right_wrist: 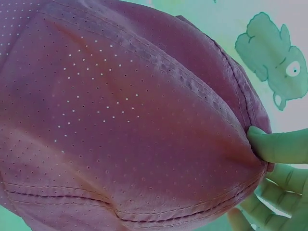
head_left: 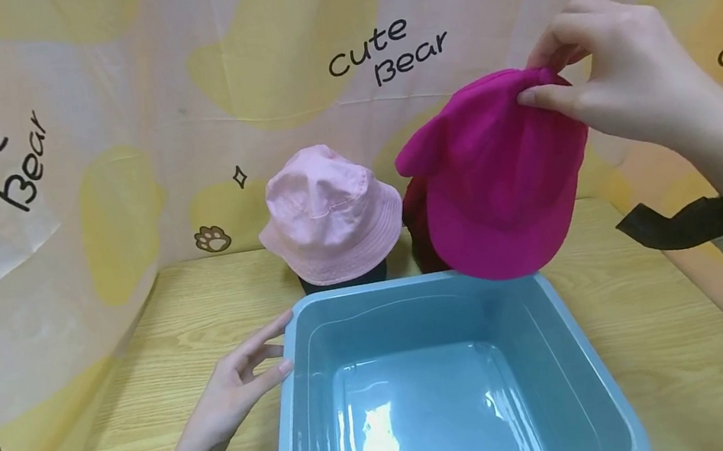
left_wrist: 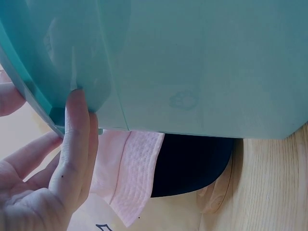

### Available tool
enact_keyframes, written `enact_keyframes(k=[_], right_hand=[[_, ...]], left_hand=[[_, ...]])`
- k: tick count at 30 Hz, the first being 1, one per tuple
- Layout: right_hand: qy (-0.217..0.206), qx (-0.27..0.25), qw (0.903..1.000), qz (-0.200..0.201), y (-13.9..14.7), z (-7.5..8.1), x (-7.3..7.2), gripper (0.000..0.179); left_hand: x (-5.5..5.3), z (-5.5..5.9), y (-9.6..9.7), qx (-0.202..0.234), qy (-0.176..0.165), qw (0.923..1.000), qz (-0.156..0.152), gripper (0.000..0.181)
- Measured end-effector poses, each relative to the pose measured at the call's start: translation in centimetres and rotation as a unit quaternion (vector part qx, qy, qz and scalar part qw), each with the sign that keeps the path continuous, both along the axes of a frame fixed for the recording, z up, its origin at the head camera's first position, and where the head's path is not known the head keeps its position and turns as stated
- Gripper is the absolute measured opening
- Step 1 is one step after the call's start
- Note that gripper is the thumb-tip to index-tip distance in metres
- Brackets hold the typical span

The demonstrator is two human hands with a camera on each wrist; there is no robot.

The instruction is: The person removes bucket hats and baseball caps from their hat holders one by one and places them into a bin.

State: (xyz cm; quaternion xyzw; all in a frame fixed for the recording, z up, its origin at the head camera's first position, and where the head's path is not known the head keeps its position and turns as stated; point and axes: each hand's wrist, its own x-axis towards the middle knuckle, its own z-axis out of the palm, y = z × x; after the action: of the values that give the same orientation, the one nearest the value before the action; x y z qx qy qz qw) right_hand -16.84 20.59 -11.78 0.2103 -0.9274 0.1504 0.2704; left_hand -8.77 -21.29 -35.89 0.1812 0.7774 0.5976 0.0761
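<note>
A magenta cap (head_left: 500,175) hangs above the back right rim of a light blue plastic basin (head_left: 588,355), its brim pointing down. Between thumb and fingers, my right hand (head_left: 624,69) pinches the top of its crown. The right wrist view shows the cap's perforated, stitched fabric (right_wrist: 144,130) filling most of the frame, with my right thumb (right_wrist: 279,144) pressed on the gathered tip. At the basin's left side, my left hand (head_left: 235,390) touches the rim near the back corner with fairly straight fingers; one finger (left_wrist: 74,125) lies along the outer wall.
Behind the basin sits a pink bucket hat (head_left: 332,210) on top of something black (head_left: 344,279). A dark red item (head_left: 418,213) stands beside it, partly hidden by the magenta cap. A patterned cloth (head_left: 275,53) surrounds the wood-grain table (head_left: 206,301) at the back and sides.
</note>
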Motion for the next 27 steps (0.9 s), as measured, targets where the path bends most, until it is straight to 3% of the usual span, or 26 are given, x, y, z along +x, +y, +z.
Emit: enact_keyframes(k=[8, 17, 21, 27], right_hand=[[0.005, 0.017, 0.9996, 0.022, -1.2, -0.1, 1.4, 0.014], [0.03, 0.03, 0.9978, 0.052, -1.1, -1.1, 1.4, 0.019], [0.036, 0.042, 0.9959, 0.071, -1.5, -1.1, 2.1, 0.022], [0.018, 0.055, 0.994, 0.092, -2.4, -0.9, 3.4, 0.022]], left_hand=[[0.0, 0.0, 0.0, 0.002, -0.008, 1.0, 0.0, 0.055], [0.1, -0.1, -0.1, -0.003, -0.013, 0.9999, 0.006, 0.055], [0.1, -0.2, -0.1, -0.004, -0.011, 0.9999, 0.007, 0.055], [-0.1, -0.1, 0.0, -0.002, -0.005, 1.0, 0.003, 0.055]])
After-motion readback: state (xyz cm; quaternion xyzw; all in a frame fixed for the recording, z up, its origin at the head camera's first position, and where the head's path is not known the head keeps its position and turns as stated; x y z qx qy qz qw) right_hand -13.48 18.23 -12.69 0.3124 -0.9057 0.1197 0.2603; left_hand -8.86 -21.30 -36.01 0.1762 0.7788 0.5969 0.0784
